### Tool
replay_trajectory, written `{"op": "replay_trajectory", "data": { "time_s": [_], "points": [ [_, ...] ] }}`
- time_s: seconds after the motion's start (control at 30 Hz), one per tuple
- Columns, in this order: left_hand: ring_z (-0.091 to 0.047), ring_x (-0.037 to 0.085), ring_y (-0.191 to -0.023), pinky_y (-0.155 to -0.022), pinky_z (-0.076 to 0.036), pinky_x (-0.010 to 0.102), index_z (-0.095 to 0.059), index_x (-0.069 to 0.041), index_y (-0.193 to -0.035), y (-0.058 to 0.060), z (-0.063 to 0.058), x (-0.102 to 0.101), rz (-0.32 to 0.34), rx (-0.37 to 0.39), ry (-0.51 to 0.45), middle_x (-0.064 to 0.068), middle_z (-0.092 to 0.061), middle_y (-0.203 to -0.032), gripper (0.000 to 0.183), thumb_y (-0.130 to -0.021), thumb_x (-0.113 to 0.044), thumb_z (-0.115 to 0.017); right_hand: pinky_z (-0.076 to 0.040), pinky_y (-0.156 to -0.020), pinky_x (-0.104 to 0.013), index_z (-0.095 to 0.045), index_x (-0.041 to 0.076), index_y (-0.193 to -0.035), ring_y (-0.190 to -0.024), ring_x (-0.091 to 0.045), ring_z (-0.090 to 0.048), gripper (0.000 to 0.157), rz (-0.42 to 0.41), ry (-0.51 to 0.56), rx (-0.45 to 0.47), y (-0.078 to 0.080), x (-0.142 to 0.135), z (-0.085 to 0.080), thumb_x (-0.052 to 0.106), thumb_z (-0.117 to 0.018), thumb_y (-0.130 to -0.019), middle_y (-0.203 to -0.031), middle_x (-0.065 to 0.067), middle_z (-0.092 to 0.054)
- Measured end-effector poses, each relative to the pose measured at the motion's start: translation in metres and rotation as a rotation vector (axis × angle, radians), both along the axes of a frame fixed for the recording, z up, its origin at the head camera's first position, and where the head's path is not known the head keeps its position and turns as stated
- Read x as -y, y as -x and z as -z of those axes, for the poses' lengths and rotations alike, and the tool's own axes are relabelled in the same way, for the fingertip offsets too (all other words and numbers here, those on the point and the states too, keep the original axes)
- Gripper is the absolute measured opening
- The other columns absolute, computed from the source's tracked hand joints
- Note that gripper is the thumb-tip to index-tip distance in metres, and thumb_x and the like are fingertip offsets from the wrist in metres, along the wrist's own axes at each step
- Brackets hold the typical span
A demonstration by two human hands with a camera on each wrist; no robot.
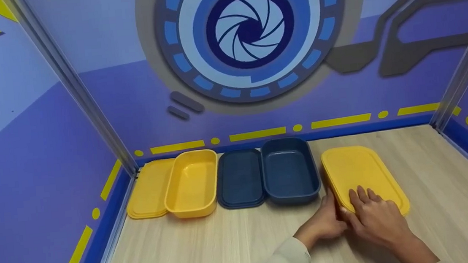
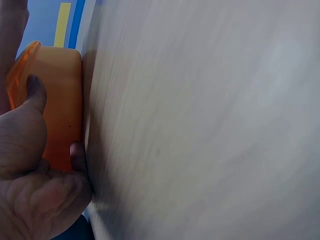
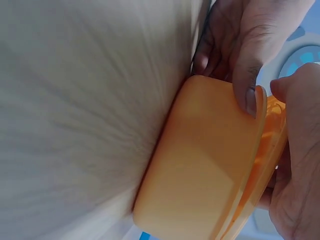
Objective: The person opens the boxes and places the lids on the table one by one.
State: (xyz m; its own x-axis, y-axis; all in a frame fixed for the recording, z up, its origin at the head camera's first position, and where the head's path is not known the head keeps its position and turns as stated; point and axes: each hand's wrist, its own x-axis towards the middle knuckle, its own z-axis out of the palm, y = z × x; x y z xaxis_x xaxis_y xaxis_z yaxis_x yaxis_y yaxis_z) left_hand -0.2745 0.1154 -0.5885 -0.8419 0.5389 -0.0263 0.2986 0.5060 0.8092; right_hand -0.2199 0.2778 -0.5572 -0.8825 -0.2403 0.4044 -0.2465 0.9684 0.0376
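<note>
A yellow lunch box stands on the table at the right of the head view, its yellow lid over it. In the right wrist view a gap shows between the lid and the box's rim along the near edge. My left hand holds the box at its near left corner, thumb against the wall and fingers low around the side. My right hand grips the lid at its near end, fingers spread over the top and thumb at the left edge. The box's inside is hidden.
Left of the box, an uncovered dark blue box stands beside a dark blue lid. Farther left, an uncovered yellow box overlaps another yellow lid. Printed wall panels border the wooden table behind and at the sides.
</note>
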Motion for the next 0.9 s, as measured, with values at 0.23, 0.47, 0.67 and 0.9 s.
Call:
{"op": "replay_trajectory", "data": {
  "time_s": [0.23, 0.47, 0.67, 0.9],
  "points": [
    [-0.041, 0.007, -0.150, -0.118, -0.039, 0.018, -0.006, -0.015, -0.173, 0.0017, 0.0006, -0.0008, 0.018, 0.002, 0.016, 0.004, -0.038, -0.167, 0.112, -0.085, -0.015, -0.075, -0.059, -0.060, -0.057, -0.071, -0.003, -0.127, -0.109, -0.046, -0.073, 0.054, -0.027, -0.024, -0.074, -0.0012, -0.0002, 0.0050, 0.039, -0.077, -0.093, -0.123, -0.029, -0.074],
    [-0.042, 0.006, -0.146, -0.117, -0.040, 0.018, -0.008, -0.017, -0.173, 0.0013, 0.0015, -0.0016, 0.018, 0.002, 0.024, 0.002, -0.040, -0.164, 0.111, -0.084, -0.016, -0.075, -0.058, -0.057, -0.056, -0.070, -0.003, -0.125, -0.106, -0.046, -0.073, 0.052, -0.043, -0.018, -0.091, -0.0010, -0.0013, 0.0059, 0.037, -0.078, -0.093, -0.122, -0.029, -0.074],
    [-0.042, 0.007, -0.146, -0.117, -0.040, 0.018, -0.009, -0.015, -0.173, 0.0009, 0.0014, -0.0004, 0.018, -0.004, 0.017, 0.003, -0.040, -0.164, 0.110, -0.085, -0.017, -0.075, -0.058, -0.059, -0.056, -0.069, -0.002, -0.126, -0.107, -0.045, -0.071, 0.052, -0.027, -0.020, -0.075, -0.0016, 0.0004, 0.0071, 0.037, -0.078, -0.094, -0.123, -0.029, -0.072],
    [-0.043, 0.007, -0.146, -0.118, -0.039, 0.019, -0.010, -0.014, -0.172, 0.0020, 0.0024, 0.0002, 0.013, -0.005, 0.014, 0.004, -0.041, -0.163, 0.109, -0.085, -0.016, -0.074, -0.062, -0.071, -0.058, -0.069, -0.003, -0.129, -0.112, -0.047, -0.072, 0.054, -0.009, -0.030, -0.035, -0.0012, 0.0031, 0.0072, 0.039, -0.074, -0.097, -0.126, -0.031, -0.073]
  ]
}}
